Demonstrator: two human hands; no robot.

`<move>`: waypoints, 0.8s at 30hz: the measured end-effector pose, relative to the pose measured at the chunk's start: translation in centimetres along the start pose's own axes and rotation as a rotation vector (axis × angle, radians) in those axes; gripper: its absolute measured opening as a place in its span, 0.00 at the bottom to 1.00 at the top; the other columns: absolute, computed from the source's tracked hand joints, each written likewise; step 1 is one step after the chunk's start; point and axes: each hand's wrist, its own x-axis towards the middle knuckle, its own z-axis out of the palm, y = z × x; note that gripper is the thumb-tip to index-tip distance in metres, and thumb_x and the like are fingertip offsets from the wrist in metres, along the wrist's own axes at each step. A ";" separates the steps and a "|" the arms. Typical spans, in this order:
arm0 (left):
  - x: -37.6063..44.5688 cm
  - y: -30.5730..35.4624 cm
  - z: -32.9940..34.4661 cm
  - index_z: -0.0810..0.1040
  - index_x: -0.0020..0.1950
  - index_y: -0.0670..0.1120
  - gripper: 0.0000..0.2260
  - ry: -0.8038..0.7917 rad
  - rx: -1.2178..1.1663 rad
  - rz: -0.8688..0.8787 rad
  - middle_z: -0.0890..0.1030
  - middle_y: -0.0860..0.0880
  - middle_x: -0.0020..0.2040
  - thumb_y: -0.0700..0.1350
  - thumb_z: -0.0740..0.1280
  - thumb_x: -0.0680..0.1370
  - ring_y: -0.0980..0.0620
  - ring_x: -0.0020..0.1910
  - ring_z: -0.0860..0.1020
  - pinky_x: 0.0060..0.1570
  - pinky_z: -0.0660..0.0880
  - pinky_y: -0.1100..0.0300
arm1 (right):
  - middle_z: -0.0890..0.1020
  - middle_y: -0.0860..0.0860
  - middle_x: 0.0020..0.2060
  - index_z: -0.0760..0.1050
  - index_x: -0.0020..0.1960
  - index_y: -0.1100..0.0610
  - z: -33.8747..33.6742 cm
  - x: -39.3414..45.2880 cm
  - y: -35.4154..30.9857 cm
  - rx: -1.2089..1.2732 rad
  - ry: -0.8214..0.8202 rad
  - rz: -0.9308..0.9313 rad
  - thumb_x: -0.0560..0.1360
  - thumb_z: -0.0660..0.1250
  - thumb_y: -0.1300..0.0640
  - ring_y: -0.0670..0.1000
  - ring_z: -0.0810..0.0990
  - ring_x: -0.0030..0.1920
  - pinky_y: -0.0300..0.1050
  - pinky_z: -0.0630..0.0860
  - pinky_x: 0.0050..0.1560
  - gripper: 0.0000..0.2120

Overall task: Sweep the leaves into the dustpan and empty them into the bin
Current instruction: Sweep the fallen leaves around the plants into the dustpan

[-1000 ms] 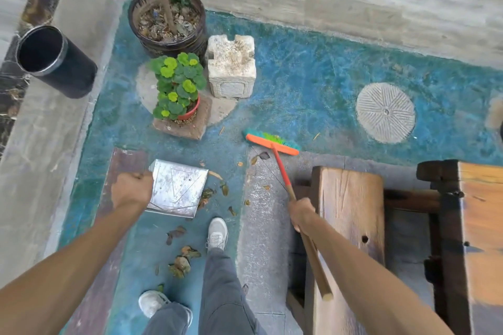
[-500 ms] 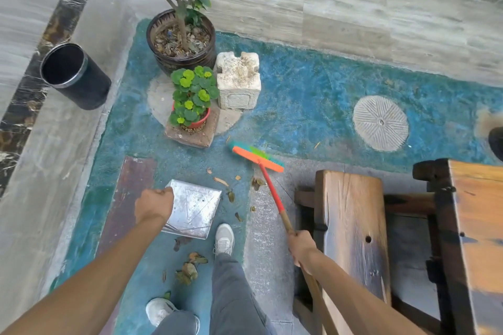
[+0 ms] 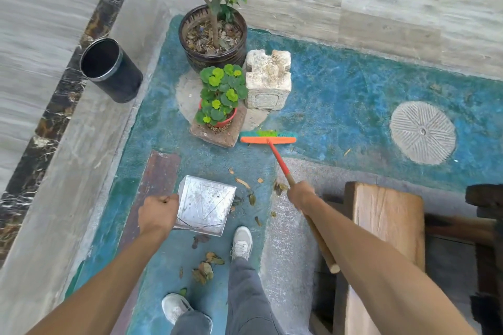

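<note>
My left hand [image 3: 158, 211] grips the handle of a square metal dustpan [image 3: 204, 204] that rests on the blue-green floor, its mouth facing right. My right hand [image 3: 300, 194] holds the wooden handle of a broom [image 3: 268, 139] with an orange head and green bristles, set down beyond the dustpan beside the small plant's stone base. Dry brown leaves [image 3: 246, 187] lie scattered just right of the dustpan's mouth. More leaves [image 3: 205, 266] lie behind the dustpan near my feet. A black cylindrical bin [image 3: 110, 69] stands at the upper left on the grey paving.
A large dark pot with a tree [image 3: 213, 38], a small red pot with round green leaves [image 3: 220, 95] and a carved stone block [image 3: 268, 80] stand ahead. A wooden bench [image 3: 386, 228] is close on my right. My white shoes [image 3: 241, 242] stand just behind the dustpan.
The broom head has swung forward and away from the leaves, now lying level near the small plant's base. My view has tilted up. The dustpan and left hand kept their place.
</note>
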 end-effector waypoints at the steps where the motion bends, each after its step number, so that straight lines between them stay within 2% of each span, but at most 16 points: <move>1: 0.2 0.3 -0.1 0.64 0.22 0.44 0.21 0.001 -0.002 0.002 0.75 0.40 0.27 0.44 0.64 0.75 0.40 0.34 0.75 0.43 0.76 0.50 | 0.77 0.62 0.57 0.72 0.66 0.64 1.0 -0.4 0.5 -0.038 0.002 -0.033 0.79 0.58 0.60 0.58 0.77 0.52 0.36 0.60 0.32 0.17; 3: 0.5 0.9 -0.2 0.67 0.23 0.43 0.20 0.007 -0.003 -0.001 0.75 0.40 0.27 0.44 0.64 0.75 0.39 0.33 0.75 0.40 0.74 0.51 | 0.76 0.62 0.56 0.71 0.66 0.64 2.4 -1.6 2.5 -0.082 -0.023 -0.041 0.78 0.59 0.61 0.49 0.69 0.36 0.35 0.60 0.32 0.18; 4: 0.5 1.3 -0.2 0.68 0.24 0.42 0.20 0.008 0.001 0.000 0.76 0.40 0.27 0.44 0.64 0.75 0.39 0.33 0.76 0.39 0.73 0.53 | 0.76 0.62 0.54 0.71 0.66 0.65 2.8 -2.2 3.9 -0.087 -0.029 -0.010 0.78 0.59 0.61 0.47 0.64 0.32 0.36 0.60 0.32 0.18; 7: 0.6 2.2 -0.4 0.68 0.24 0.42 0.20 0.020 0.016 0.021 0.74 0.41 0.26 0.44 0.63 0.75 0.40 0.32 0.74 0.37 0.72 0.53 | 0.72 0.57 0.47 0.72 0.63 0.64 3.8 -3.4 8.1 -0.172 -0.063 0.028 0.78 0.57 0.60 0.45 0.60 0.30 0.36 0.59 0.32 0.16; 9: 0.7 2.7 -0.6 0.67 0.24 0.42 0.19 0.022 0.029 0.027 0.74 0.41 0.26 0.44 0.63 0.75 0.39 0.33 0.74 0.38 0.71 0.53 | 0.71 0.55 0.47 0.72 0.58 0.59 4.0 -4.6 10.3 -0.196 -0.085 0.037 0.78 0.57 0.59 0.45 0.60 0.31 0.36 0.60 0.32 0.10; 11: 0.5 3.2 -0.7 0.68 0.24 0.42 0.19 0.015 0.035 0.033 0.74 0.41 0.27 0.44 0.63 0.75 0.38 0.35 0.75 0.39 0.72 0.53 | 0.73 0.53 0.46 0.68 0.52 0.57 4.1 -5.3 12.3 -0.160 -0.083 0.047 0.79 0.58 0.55 0.46 0.66 0.32 0.37 0.64 0.33 0.05; 13: 0.3 3.5 -0.8 0.68 0.24 0.42 0.19 0.012 0.034 0.035 0.74 0.41 0.27 0.44 0.63 0.75 0.38 0.35 0.75 0.40 0.72 0.52 | 0.78 0.51 0.42 0.71 0.53 0.56 4.4 -5.8 14.7 -0.036 -0.077 0.083 0.80 0.59 0.51 0.49 0.76 0.34 0.40 0.71 0.31 0.09; 14: 0.3 3.7 -0.8 0.69 0.24 0.42 0.19 0.014 0.039 0.036 0.73 0.41 0.27 0.44 0.63 0.75 0.37 0.36 0.76 0.40 0.72 0.52 | 0.79 0.51 0.39 0.73 0.56 0.56 4.5 -6.4 15.6 0.034 -0.061 0.108 0.80 0.59 0.51 0.49 0.77 0.32 0.40 0.71 0.26 0.11; 16: 0.4 4.0 -0.8 0.70 0.25 0.42 0.18 0.014 0.058 0.046 0.73 0.41 0.27 0.43 0.63 0.75 0.37 0.36 0.75 0.40 0.71 0.52 | 0.78 0.51 0.35 0.75 0.60 0.55 4.7 -7.0 17.0 0.134 0.004 0.128 0.81 0.57 0.51 0.48 0.75 0.27 0.36 0.67 0.20 0.13; 18: 0.7 4.5 -0.7 0.69 0.24 0.42 0.18 0.015 0.077 0.080 0.72 0.41 0.27 0.42 0.63 0.75 0.38 0.34 0.73 0.39 0.69 0.53 | 0.78 0.52 0.34 0.76 0.59 0.53 3.8 -6.7 16.8 0.239 0.100 0.154 0.81 0.57 0.52 0.50 0.75 0.25 0.37 0.67 0.19 0.12; 20: 1.3 4.9 -0.5 0.68 0.24 0.42 0.19 0.015 0.096 0.122 0.72 0.41 0.26 0.42 0.63 0.75 0.40 0.33 0.72 0.39 0.69 0.54 | 0.78 0.53 0.31 0.76 0.52 0.53 1.8 -4.6 15.9 0.321 0.178 0.187 0.81 0.58 0.52 0.53 0.76 0.26 0.39 0.70 0.21 0.09; 22: 2.1 5.3 -0.1 0.71 0.25 0.40 0.20 0.015 0.135 0.144 0.73 0.40 0.27 0.43 0.64 0.76 0.41 0.32 0.72 0.36 0.67 0.55 | 0.77 0.55 0.29 0.75 0.45 0.57 -1.2 -1.5 14.4 0.403 0.224 0.217 0.81 0.58 0.52 0.55 0.75 0.26 0.43 0.72 0.22 0.12; 24: 2.7 5.5 0.4 0.74 0.28 0.35 0.19 -0.008 0.168 0.162 0.73 0.40 0.28 0.44 0.64 0.77 0.43 0.31 0.71 0.32 0.65 0.56 | 0.75 0.57 0.29 0.72 0.42 0.61 -4.4 2.7 13.5 0.479 0.242 0.280 0.81 0.57 0.53 0.54 0.72 0.24 0.39 0.68 0.19 0.15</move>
